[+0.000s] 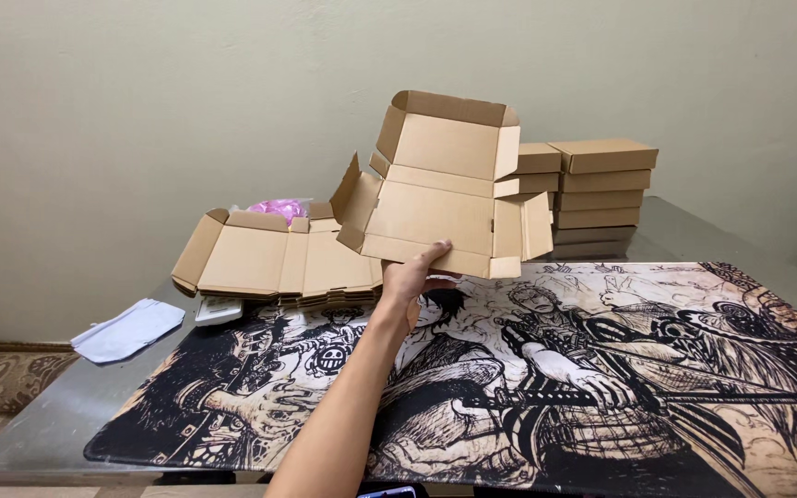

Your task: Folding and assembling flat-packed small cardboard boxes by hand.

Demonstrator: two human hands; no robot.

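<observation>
Nearest the camera, 1 bare forearm rises from the bottom edge at 6 o'clock and angles up toward the middle of the view. Which arm it is cannot be told for sure; it reads as the left hand (410,279). Its fingers are closed in a pinch on the lower edge of an unfolded cardboard box blank (445,189), thumb on top of the front face, the other fingers hidden behind. The blank is lifted clear of the table, tilted back, its side flaps partly raised. The other hand is not in view.

Under the arm lies a large desk mat (601,387) printed with black-and-tan comic figures, covering most of the grey table (39,424).

Further back, at 10 o'clock from the hand, a stack of flat box blanks (274,263) rests on the mat's far edge, with something pink (279,208) showing just behind it. At 9 o'clock, pale plastic bags (126,330) lie on the bare table.

Farthest, at 1 o'clock, 2 piles of folded boxes (601,194) stand against the plain wall (140,111).
</observation>
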